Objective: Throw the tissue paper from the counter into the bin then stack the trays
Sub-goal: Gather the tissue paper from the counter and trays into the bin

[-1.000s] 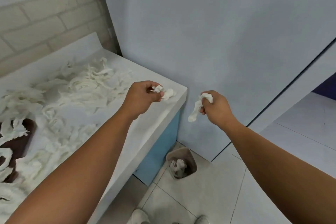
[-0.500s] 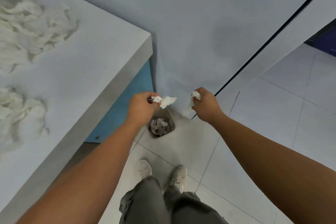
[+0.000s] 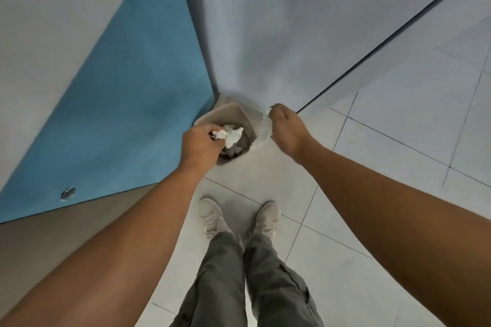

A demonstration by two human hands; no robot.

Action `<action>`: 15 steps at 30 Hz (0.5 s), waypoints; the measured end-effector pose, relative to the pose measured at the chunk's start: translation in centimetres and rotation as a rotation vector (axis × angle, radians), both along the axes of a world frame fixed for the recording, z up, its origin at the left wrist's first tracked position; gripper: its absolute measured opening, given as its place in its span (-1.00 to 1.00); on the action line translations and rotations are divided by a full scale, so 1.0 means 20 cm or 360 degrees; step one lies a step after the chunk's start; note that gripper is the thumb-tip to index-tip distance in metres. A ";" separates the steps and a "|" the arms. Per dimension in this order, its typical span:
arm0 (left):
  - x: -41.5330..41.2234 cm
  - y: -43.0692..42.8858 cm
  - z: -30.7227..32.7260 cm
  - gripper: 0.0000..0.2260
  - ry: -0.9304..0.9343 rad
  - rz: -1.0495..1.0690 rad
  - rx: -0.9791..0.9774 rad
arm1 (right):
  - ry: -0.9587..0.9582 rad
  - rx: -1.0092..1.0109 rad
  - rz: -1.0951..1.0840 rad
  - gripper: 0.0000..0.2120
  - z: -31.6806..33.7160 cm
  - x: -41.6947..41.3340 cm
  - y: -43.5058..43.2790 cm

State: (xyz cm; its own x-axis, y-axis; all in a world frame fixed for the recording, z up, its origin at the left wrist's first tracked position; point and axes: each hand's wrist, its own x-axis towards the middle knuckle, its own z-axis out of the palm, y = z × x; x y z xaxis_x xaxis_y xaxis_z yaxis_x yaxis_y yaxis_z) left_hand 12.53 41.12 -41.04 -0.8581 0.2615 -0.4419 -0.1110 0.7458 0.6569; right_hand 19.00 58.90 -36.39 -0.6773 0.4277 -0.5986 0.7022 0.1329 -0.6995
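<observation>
A small grey bin (image 3: 240, 117) stands on the floor in the corner, with crumpled tissue inside. My left hand (image 3: 200, 145) is directly over its opening and pinches a white wad of tissue paper (image 3: 231, 135). My right hand (image 3: 284, 129) hovers just right of the bin's rim and grips a strip of tissue (image 3: 265, 125) that hangs down from its fingers. The counter top and the trays are out of view.
The counter's blue side panel (image 3: 132, 114) rises on the left and a pale grey wall (image 3: 305, 34) stands behind the bin. White floor tiles (image 3: 398, 141) spread to the right. My own legs and shoes (image 3: 239, 220) stand just before the bin.
My view has tilted down from the counter to the floor. Both hands have carried their tissue down, the left over the bin's mouth and the right beside its rim.
</observation>
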 end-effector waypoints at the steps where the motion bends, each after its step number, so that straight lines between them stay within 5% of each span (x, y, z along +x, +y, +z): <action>1: -0.01 -0.01 -0.09 -0.79 -0.0015 -0.0007 -0.0033 | -0.0018 0.0043 0.0048 -0.77 -0.08 0.01 0.00; 15: -0.12 0.06 -0.97 -0.77 0.0008 -0.0127 -0.0302 | -0.0091 0.0206 -0.0128 -0.78 -0.86 0.27 0.01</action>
State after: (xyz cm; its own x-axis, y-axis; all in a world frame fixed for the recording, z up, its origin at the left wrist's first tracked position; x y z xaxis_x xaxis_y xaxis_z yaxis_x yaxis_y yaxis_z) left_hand 10.18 42.32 -60.48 -0.8404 0.2415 -0.4852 -0.0434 0.8624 0.5044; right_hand 24.44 59.13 -53.65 -0.6041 0.5555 -0.5714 0.7523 0.1610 -0.6389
